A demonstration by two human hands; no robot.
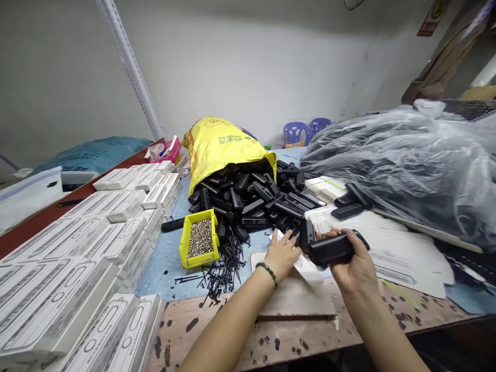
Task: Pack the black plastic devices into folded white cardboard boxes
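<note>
My right hand (354, 266) is wrapped round a black plastic housing (331, 249), held just above the table. My left hand (282, 254), with a beaded bracelet on the wrist, lies with its fingers stretched out on a white paper slip (306, 267), its fingertips touching another black part (306, 233) at the edge of the pile. A heap of black plastic parts (256, 199) spills out of a yellow sack (220, 147) just beyond both hands.
A yellow bin of small screws (200, 238) sits left of the hands, with thin black pins (225, 266) scattered beside it. Stacks of white boxes (77, 258) fill the left side. A large clear plastic bag (406, 160) and printed papers (403, 253) lie to the right.
</note>
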